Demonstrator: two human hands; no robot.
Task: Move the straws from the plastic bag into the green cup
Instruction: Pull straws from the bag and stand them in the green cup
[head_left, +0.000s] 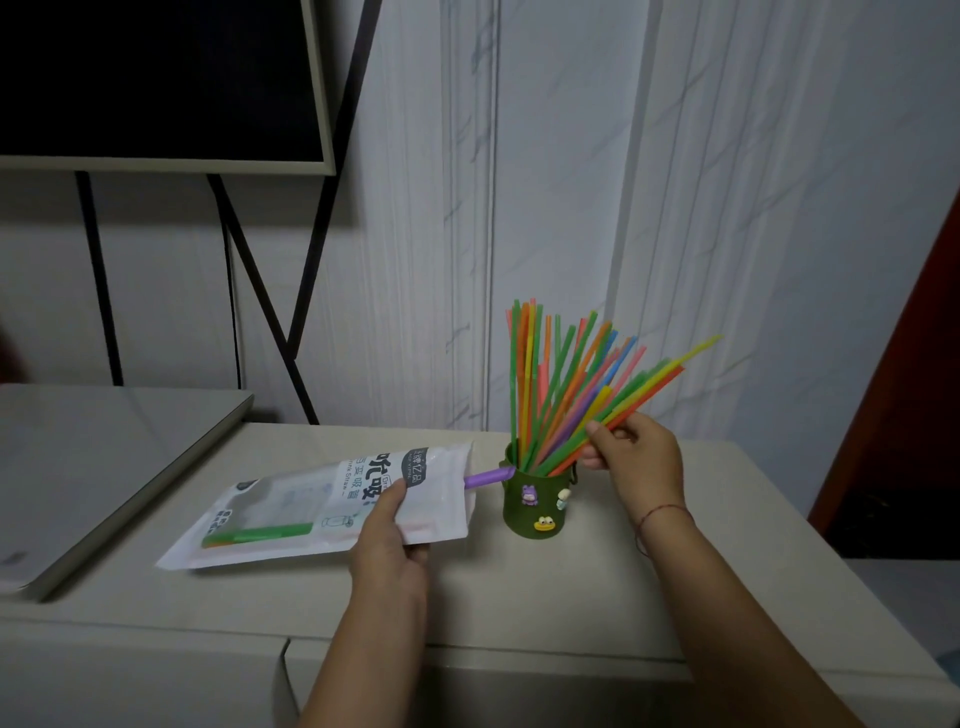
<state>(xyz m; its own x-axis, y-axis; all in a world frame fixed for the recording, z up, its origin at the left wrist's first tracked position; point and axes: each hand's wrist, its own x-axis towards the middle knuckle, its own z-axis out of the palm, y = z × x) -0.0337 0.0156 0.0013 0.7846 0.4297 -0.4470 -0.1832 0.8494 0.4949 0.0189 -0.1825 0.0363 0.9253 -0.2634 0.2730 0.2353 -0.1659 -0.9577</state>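
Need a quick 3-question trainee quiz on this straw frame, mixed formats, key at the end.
1. True or false: the plastic bag is empty.
2. What does the right hand grip? A) the green cup's rim B) leaning straws in the cup C) the bag
3. Which colour is the straw poking out of the bag's mouth toward the cup?

Key:
1. False; green and orange straws remain inside, and the left hand holds the bag.
2. B
3. Purple
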